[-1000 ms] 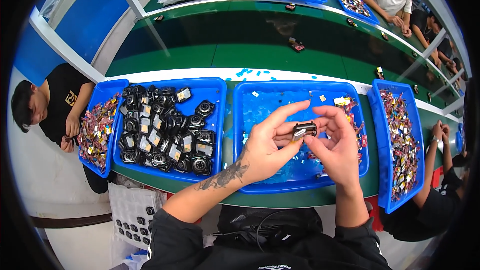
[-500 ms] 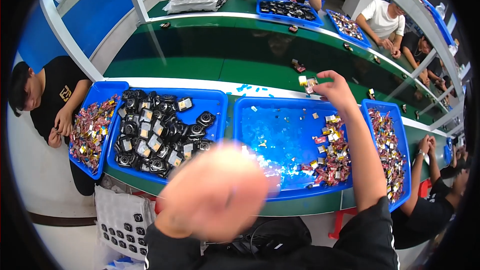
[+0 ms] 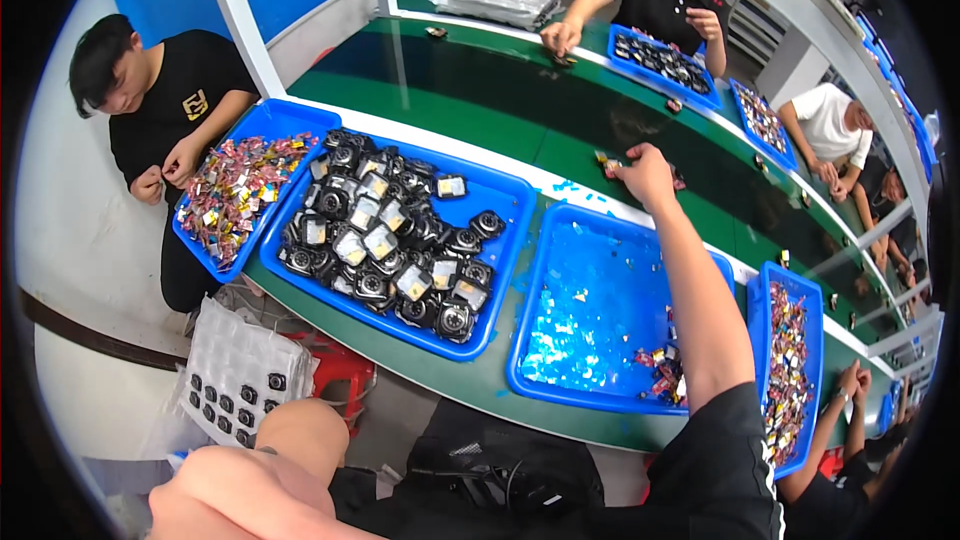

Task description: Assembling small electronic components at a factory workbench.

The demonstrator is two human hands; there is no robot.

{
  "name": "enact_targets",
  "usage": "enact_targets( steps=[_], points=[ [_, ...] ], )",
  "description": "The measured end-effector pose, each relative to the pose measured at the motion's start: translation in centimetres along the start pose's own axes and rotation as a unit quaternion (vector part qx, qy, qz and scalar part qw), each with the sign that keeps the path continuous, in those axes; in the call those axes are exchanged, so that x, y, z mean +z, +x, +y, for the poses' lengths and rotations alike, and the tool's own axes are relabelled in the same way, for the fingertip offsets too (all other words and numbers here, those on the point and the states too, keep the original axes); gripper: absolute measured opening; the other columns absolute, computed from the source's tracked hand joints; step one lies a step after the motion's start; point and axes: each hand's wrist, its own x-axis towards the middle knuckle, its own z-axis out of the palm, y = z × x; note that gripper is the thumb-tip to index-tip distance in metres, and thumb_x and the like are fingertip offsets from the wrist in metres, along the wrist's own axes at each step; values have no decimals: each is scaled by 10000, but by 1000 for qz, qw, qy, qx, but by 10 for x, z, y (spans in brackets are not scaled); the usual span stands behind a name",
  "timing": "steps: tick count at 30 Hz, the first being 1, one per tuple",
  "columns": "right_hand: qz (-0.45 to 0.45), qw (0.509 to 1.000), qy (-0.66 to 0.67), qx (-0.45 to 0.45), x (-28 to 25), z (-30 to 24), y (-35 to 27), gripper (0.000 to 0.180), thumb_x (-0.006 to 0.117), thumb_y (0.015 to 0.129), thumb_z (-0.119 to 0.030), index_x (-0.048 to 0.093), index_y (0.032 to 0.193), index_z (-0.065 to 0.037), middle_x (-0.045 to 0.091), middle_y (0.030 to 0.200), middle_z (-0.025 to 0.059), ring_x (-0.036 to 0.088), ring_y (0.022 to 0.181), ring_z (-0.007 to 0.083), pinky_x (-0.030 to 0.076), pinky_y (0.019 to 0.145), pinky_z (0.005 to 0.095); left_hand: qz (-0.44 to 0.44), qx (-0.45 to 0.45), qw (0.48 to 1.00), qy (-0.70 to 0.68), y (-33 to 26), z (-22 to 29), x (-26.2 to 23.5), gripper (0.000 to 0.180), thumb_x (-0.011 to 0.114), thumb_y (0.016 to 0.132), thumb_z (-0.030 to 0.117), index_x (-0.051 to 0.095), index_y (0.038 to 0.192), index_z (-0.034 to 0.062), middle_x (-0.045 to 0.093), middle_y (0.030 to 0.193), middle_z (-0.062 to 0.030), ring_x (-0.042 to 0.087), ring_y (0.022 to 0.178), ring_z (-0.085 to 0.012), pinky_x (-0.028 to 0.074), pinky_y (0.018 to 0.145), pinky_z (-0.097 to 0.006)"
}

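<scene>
My right hand (image 3: 648,176) reaches over the green conveyor belt (image 3: 480,125), its fingers pinched on a small electronic part (image 3: 608,166) with yellow, white and reddish pieces. Below that arm lies a blue tray (image 3: 640,240) with scattered blue film bits (image 3: 570,340) and a heap of similar small parts (image 3: 660,365). Close to the camera at lower left is my left hand (image 3: 215,485), its fingers hidden. In the large blue tray (image 3: 515,230) left of centre, black round-faced, watch-like housings (image 3: 370,285) are piled, some showing pale rectangular pieces.
Trays of small colourful parts stand at left (image 3: 325,120) and right (image 3: 815,340). Co-workers sit at left, across the belt and along the right. White frame posts (image 3: 235,15) rise beyond the trays. A plastic-wrapped stack (image 3: 240,365) and a red stool (image 3: 345,375) are below.
My view has turned, shifting the trays. My left hand has dropped from in front of the trays to the lower left. My right hand still holds the small part over the belt.
</scene>
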Motion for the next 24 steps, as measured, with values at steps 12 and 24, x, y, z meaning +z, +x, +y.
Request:
enact_targets(
  steps=[12, 24],
  points=[
    [-169, 898, -72, -400, 10, -126, -127, 139, 619, 811, -111, 695, 921, -73, 654, 905, 133, 646, 867, 348, 529, 751, 451, 294, -19, 951, 98, -13, -74, 15, 175, 537, 856, -5, 653, 982, -37, 663, 768, -165, 633, 620, -209, 502, 609, -268],
    [-178, 804, 566, -43, -100, -74, -199, 163, 679, 865, -111, 654, 954, 23, 663, 735, 64, 658, 719, 97, 521, 619, 240, 68, -373, 887, -263, -16, -192, 113, 330, 476, 1013, 201, 587, 1201, -47, 673, 1043, -124, 680, 877, -178, 576, 736, -286]
  ],
)
